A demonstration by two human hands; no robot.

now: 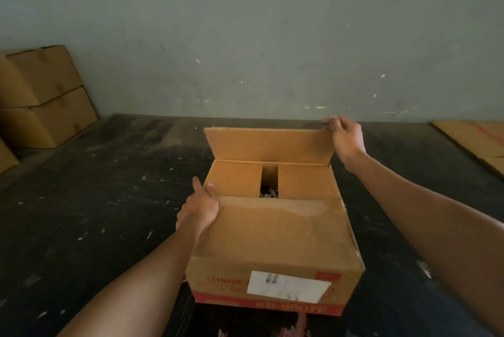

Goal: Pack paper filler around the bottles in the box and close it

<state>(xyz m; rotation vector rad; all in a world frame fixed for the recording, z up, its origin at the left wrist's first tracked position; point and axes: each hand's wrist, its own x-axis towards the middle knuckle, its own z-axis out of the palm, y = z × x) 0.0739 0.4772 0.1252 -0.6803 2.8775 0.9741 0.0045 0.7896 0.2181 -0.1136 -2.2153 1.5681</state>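
We see a grey-green wall (259, 31) behind a dark, scuffed floor (95, 200) with pale flecks on it. At the far left two closed cartons (43, 97) stand stacked against the wall, and at the far right a flat sheet of cardboard (474, 143) lies on the floor.

In the middle of the floor stands the box (275, 255), with a white label (289, 286) on its near side. Its near flap (278, 225) is folded down over the top, and the two side flaps lie flat beneath it. The far flap (268, 144) still stands up.

Our left hand (200, 208) grips the left corner of the near flap. Our right hand (345, 139) pinches the top right corner of the far flap.

Through the narrow gap between the side flaps we see something pale, maybe the paper filler (268, 194), but it is too dark to be sure.
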